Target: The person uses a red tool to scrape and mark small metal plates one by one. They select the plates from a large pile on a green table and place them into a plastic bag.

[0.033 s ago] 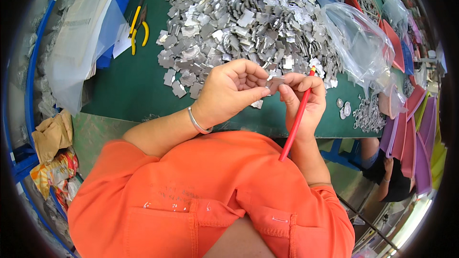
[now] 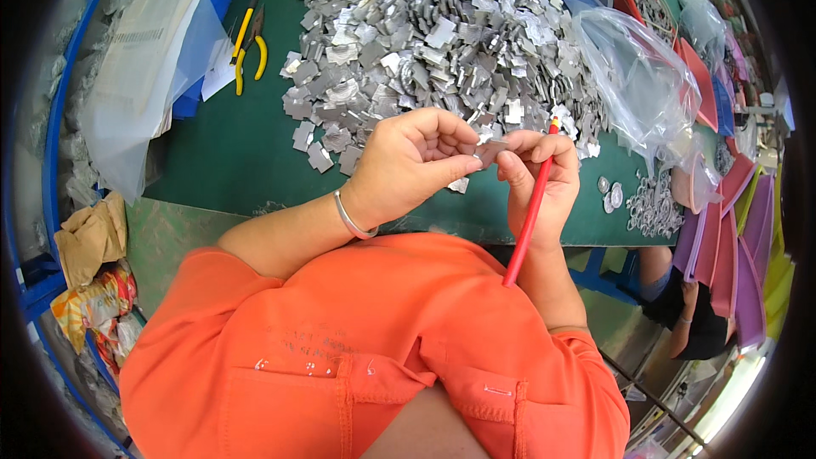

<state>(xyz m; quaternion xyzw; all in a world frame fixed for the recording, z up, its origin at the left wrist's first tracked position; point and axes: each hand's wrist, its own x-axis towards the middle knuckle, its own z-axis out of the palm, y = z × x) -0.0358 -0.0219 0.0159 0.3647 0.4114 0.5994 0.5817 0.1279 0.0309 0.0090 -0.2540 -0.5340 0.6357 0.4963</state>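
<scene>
– Very little has moved: the lower end of your red pen (image 2: 529,219) has swung slightly right, and the small metal plate (image 2: 490,150) is tipped so that less of its broad face shows.

– Where is that plate now?

– It's up between your two hands, in front of the near edge of the pile of metal plates (image 2: 425,42). Your left hand (image 2: 406,157) has its thumb and curled fingers pinched at the left side; your right hand (image 2: 544,183) grips the right side between thumb and fingers.

– And the pen?

– Your right hand holds that too, slanted across the fingers, yellow-tipped end up and the other end pointing down toward your orange shirt (image 2: 340,314).

– What lies about you on the green table (image 2: 204,166)?

– To the left of the pile you have yellow-handled pliers (image 2: 258,55). To its right, a clear plastic bag (image 2: 633,76) sits crumpled, with a few round metal discs (image 2: 613,195) and a heap of small metal rings (image 2: 654,211) nearer you.
</scene>
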